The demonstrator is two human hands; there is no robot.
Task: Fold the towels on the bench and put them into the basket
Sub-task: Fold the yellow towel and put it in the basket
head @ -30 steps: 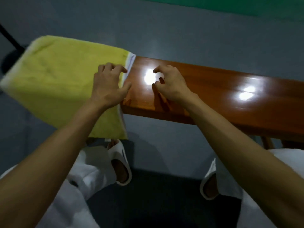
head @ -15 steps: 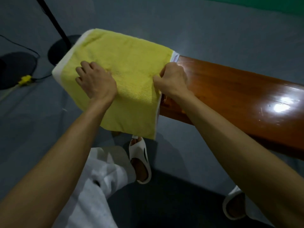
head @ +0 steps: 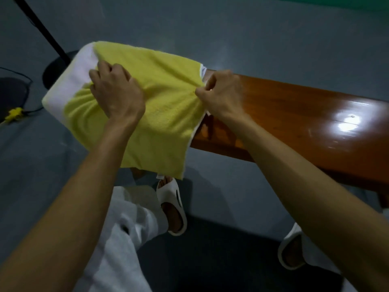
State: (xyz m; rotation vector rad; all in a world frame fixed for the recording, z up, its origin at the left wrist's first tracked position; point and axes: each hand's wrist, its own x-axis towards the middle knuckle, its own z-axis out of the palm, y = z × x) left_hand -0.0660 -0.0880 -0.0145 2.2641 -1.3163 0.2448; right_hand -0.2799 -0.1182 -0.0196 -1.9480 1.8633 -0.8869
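Note:
A yellow towel (head: 164,106) drapes over the left end of a glossy brown wooden bench (head: 294,119), its near edge hanging down toward the floor. A white layer (head: 69,83) shows under it along the left edge. My left hand (head: 115,91) has its fingers curled into the yellow cloth near the left side, bunching it into wrinkles. My right hand (head: 219,91) pinches the towel's right edge where it meets the bare bench top. No basket is in view.
A black stand pole (head: 40,28) with a round base stands on the grey floor beyond the bench's left end. A yellow plug (head: 13,114) and cable lie at far left. My white slippers (head: 174,209) and white trousers are below the bench.
My left hand went from lying on the yellow towel to gripping and bunching it, uncovering white cloth at the left edge. My right hand stays pinching the right edge.

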